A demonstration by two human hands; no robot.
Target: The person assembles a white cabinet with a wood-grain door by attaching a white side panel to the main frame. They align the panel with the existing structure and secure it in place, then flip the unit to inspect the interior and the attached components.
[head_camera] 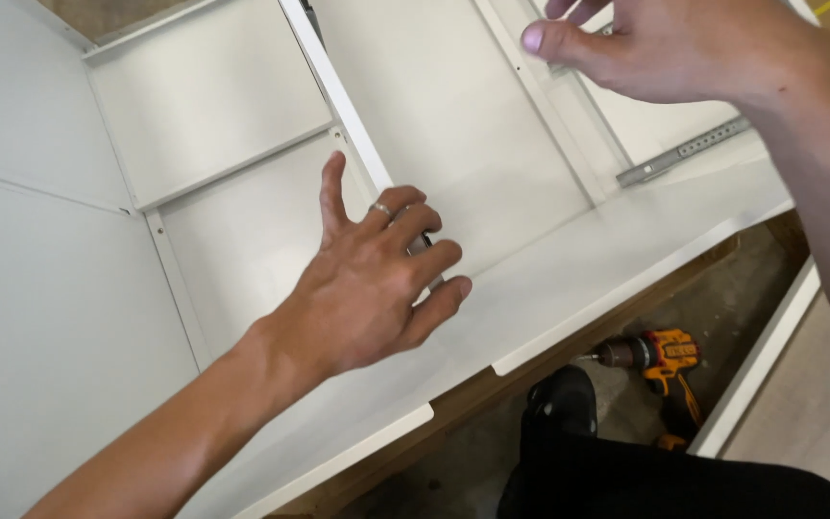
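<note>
From the head camera, the left hand curls its fingers over the end of a white divider panel, gripping it inside the white cabinet. The right hand, up beyond it, pinches something too hidden to identify. I judge the upright panel could tip if that grip slackens. The drill lies on the floor below.

1. The right hand is cut off by the top edge; its fingertips lie out of view.
2. The left hand covers the lower end of the divider; what its fingers grip is hidden.
3. The rail disappears behind the right wrist.
4. The drill is partly hidden by the panel and a dark trouser leg.
</note>
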